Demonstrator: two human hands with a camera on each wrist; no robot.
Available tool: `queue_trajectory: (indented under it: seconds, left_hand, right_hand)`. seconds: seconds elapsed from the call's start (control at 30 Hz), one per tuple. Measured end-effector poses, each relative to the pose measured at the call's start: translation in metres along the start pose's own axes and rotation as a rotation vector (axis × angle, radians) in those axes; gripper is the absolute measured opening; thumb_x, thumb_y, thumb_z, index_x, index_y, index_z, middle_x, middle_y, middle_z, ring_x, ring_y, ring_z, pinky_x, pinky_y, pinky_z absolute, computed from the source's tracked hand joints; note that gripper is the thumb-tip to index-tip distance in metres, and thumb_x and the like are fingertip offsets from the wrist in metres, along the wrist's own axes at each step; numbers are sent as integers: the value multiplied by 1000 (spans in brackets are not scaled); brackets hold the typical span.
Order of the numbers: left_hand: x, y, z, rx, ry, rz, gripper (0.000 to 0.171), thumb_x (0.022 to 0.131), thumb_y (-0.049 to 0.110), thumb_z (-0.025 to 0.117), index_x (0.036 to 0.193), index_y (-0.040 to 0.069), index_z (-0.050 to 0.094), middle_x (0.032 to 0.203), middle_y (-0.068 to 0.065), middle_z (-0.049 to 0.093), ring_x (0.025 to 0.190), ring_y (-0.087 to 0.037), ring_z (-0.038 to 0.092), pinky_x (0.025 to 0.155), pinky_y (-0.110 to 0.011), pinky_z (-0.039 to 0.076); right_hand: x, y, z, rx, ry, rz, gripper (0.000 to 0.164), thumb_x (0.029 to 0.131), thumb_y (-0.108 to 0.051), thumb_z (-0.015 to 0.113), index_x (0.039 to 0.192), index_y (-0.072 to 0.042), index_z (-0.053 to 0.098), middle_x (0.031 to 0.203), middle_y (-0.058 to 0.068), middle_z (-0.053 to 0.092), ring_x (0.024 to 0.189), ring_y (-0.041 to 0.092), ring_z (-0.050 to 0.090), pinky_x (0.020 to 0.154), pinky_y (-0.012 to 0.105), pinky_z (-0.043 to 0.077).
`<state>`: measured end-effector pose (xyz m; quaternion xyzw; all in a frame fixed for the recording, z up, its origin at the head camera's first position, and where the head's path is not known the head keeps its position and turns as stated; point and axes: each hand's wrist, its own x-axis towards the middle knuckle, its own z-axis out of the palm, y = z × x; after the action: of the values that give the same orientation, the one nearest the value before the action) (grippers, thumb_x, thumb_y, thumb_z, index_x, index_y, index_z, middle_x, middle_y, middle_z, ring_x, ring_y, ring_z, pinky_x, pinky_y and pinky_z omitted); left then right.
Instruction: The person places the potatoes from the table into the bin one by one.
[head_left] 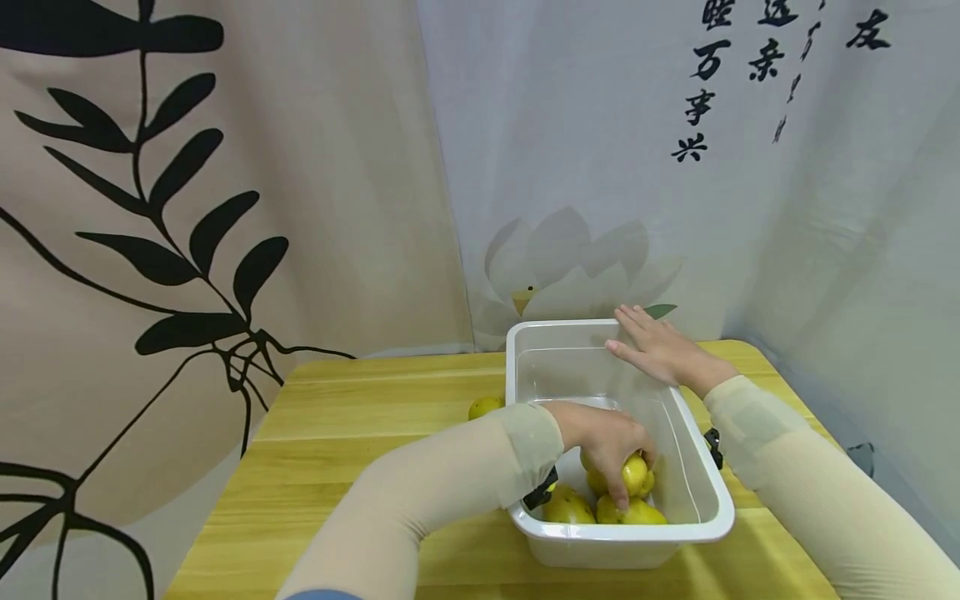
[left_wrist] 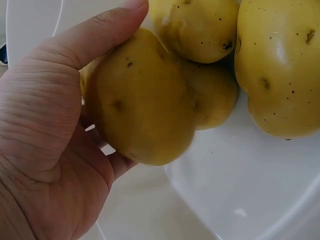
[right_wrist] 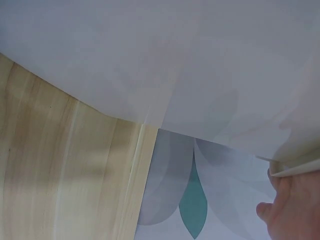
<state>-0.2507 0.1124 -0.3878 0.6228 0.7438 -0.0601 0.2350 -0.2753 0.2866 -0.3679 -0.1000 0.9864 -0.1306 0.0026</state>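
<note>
My left hand (head_left: 609, 440) reaches down into a white plastic bin (head_left: 622, 532). It grips a yellow potato (left_wrist: 142, 105), thumb on one side and fingers on the other; the left wrist view shows this closely. Several other potatoes (head_left: 567, 507) lie at the near end of the bin, around and below that hand. My right hand (head_left: 663, 348) rests on the rim at the far right corner, its fingers stretched out over the edge. Only part of the right hand (right_wrist: 295, 205) shows in the right wrist view, against the rim.
The bin stands on a wooden table (head_left: 360, 467). Another potato (head_left: 486, 407) sits on the table left of the bin, partly hidden by the left sleeve. Behind the table hangs a printed curtain (head_left: 360, 183) with dark leaves, a lotus and black characters.
</note>
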Motion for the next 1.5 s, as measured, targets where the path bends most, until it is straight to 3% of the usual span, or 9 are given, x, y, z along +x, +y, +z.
queue_trajectory:
  seconds: [0.5,1.0,1.5]
  left_hand:
    - [4,30,-3,-43,16,-19,59,64,51,86,110,23,64,93,12,59,85,-1,54,73,-14,43]
    - [8,26,-9,-69,42,-29,57,66,51,85,112,25,63,100,11,60,88,0,54,76,-14,43]
    - [-1,37,-11,-44,32,14,57,67,52,84,112,23,63,100,11,59,90,-1,53,77,-15,42]
  right_hand:
    - [-18,6,-4,16,-28,-44,78,100,-58,30,154,-6,11,159,16,7,145,36,1,110,62,1]
    - [-13,10,-6,11,-54,-47,78,100,-59,28,154,-7,8,160,16,5,145,36,0,110,62,1]
    - [-25,2,-6,3,-33,-31,78,100,-59,29,154,-6,11,160,15,7,145,35,1,111,62,4]
